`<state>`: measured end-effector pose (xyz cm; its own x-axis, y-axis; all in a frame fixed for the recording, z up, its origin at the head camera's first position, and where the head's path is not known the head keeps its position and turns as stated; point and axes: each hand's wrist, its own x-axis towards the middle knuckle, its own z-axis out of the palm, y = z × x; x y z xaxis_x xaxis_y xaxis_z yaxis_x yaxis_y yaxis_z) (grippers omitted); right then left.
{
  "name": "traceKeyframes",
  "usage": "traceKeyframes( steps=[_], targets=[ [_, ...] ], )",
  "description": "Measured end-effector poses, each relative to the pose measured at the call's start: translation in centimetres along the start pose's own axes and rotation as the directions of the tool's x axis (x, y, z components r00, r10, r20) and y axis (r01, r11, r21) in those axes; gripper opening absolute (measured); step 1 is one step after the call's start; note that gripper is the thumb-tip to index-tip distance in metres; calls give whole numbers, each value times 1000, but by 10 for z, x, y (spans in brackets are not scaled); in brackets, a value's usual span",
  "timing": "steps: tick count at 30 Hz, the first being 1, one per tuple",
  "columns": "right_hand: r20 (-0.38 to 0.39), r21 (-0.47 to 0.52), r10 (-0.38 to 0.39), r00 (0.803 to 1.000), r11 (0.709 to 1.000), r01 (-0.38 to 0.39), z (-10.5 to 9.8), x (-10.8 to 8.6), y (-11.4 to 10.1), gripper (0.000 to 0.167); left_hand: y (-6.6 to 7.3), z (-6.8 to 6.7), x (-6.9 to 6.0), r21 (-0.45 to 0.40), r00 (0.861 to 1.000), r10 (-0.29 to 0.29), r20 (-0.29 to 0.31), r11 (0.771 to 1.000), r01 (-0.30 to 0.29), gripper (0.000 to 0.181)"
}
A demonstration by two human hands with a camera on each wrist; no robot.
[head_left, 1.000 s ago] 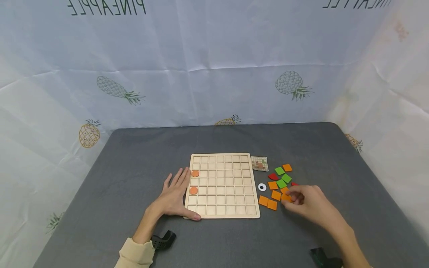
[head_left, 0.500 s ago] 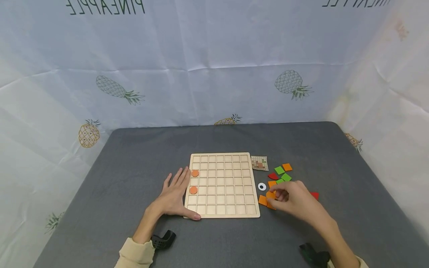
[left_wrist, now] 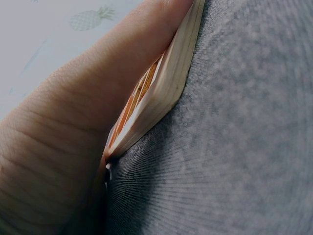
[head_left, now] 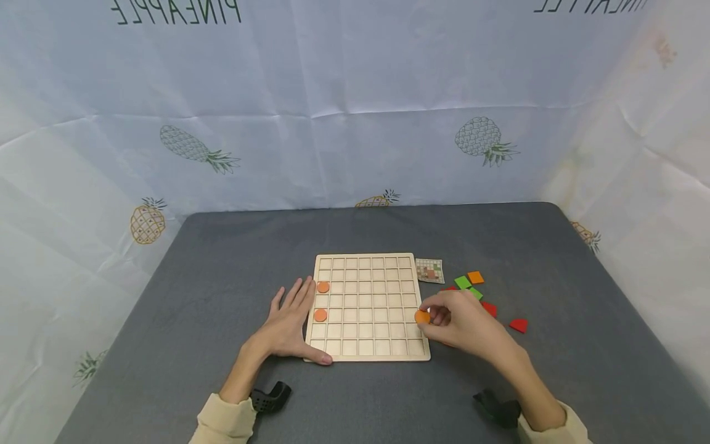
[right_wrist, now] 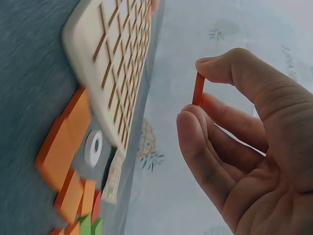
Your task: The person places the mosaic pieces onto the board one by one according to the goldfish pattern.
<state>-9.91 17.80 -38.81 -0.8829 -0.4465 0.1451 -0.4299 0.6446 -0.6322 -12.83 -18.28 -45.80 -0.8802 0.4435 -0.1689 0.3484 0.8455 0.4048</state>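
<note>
A wooden grid board (head_left: pixel 367 308) lies flat on the table. Two orange round pieces, one upper (head_left: pixel 323 287) and one lower (head_left: pixel 320 316), sit in its leftmost column. The left hand (head_left: pixel 288 324) rests with spread fingers along the board's left edge, its thumb at the lower left corner. Over the board's right edge, the right hand (head_left: pixel 463 320) pinches an orange round piece (head_left: pixel 422 316) between thumb and fingers. In the right wrist view that orange piece (right_wrist: pixel 198 89) is seen edge-on, held clear of the board (right_wrist: pixel 113 63).
A small pattern card (head_left: pixel 429 271) lies by the board's upper right corner. Right of it are green tiles (head_left: pixel 463 282), an orange tile (head_left: pixel 475 277) and red pieces (head_left: pixel 518 325). The right wrist view shows a white ring piece (right_wrist: pixel 93 148) and more orange tiles (right_wrist: pixel 61 147).
From the pile of pieces, the right hand has moved left to the board's right edge, carrying the orange round piece. The left hand has stayed in place.
</note>
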Motion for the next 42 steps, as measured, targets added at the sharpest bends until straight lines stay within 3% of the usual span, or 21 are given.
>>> traceKeyframes(
  steps=[12, 24, 32, 42],
  targets=[
    [64, 39, -67, 996, 997, 64, 25, 31, -26, 10, 2, -2, -1, 6, 999, 37, -23, 999, -37, 152],
    [165, 115, -103, 981, 990, 85, 74, 56, -49, 12, 2, -1, -2, 11, 999, 28, -24, 1000, -28, 151],
    [175, 126, -127, 976, 986, 106, 97, 72, -60, 11, 2, -1, -2, 3, 999, 37, -32, 999, -37, 151],
    [163, 121, -108, 981, 989, 89, 110, 80, -60, 11, 0, 0, -2, 11, 999, 36, -28, 999, -35, 150]
  ],
)
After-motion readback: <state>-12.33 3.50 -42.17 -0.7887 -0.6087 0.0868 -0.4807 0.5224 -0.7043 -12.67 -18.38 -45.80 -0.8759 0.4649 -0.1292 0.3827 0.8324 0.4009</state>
